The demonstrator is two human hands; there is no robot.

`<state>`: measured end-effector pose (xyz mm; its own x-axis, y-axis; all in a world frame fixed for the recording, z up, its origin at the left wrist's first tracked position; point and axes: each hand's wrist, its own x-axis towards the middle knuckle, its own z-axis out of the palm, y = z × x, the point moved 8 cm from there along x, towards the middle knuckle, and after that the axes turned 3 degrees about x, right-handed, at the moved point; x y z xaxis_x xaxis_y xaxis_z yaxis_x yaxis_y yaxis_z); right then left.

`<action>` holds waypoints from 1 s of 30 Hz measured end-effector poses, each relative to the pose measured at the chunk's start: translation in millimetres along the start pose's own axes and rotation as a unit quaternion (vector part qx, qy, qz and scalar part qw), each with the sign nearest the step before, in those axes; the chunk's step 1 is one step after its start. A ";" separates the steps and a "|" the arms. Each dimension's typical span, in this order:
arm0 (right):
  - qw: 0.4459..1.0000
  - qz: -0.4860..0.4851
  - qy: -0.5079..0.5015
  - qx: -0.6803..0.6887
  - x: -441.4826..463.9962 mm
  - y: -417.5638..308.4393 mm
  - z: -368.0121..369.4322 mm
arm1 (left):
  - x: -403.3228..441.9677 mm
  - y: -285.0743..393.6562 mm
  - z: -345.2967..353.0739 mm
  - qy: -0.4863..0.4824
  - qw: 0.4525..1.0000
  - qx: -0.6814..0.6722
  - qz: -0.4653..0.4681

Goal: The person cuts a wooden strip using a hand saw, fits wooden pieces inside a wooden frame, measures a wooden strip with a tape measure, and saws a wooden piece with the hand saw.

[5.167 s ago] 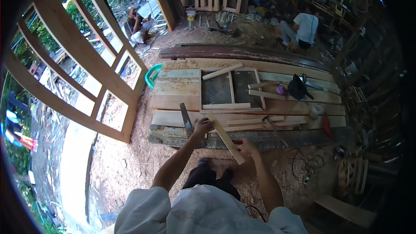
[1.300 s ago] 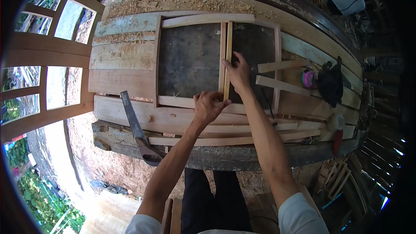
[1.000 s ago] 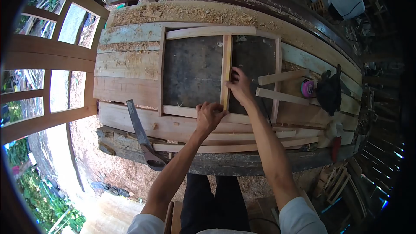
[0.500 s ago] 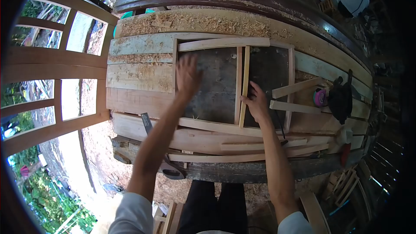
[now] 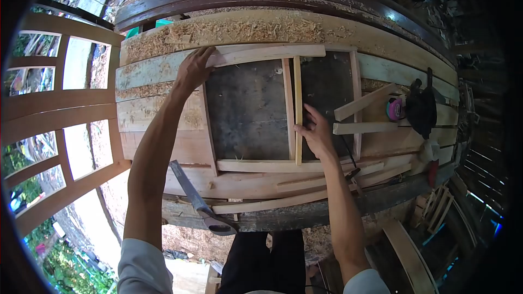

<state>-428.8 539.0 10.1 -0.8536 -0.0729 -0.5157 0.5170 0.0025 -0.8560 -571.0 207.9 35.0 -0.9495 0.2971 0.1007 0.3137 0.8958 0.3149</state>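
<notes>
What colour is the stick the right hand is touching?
The stick at the right hand is pale yellow, clearest in the head view.

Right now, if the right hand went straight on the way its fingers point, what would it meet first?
The yellowish strip, right at the fingertips of the right hand. Just past it lies the wooden bar alongside. Height is unclear here, so raised fingers might clear both.

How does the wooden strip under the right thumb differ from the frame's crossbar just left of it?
The wooden strip is yellower; the crossbar looks pinker. The strip's near end lies over the near frame rail, while the crossbar stops at that rail. Both are long, narrow pieces lying side by side.
</notes>
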 end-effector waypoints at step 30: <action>1.000 0.017 0.003 -0.021 2.0 1.1 -2.1 | -2.1 -14.7 14.3 0.032 0.999 -0.012 -0.005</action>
<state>-430.1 541.0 8.1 -0.8366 -0.0664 -0.5438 0.5418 0.0471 -0.8392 -573.6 198.9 16.6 -0.9510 0.2665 0.1566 0.3052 0.8899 0.3389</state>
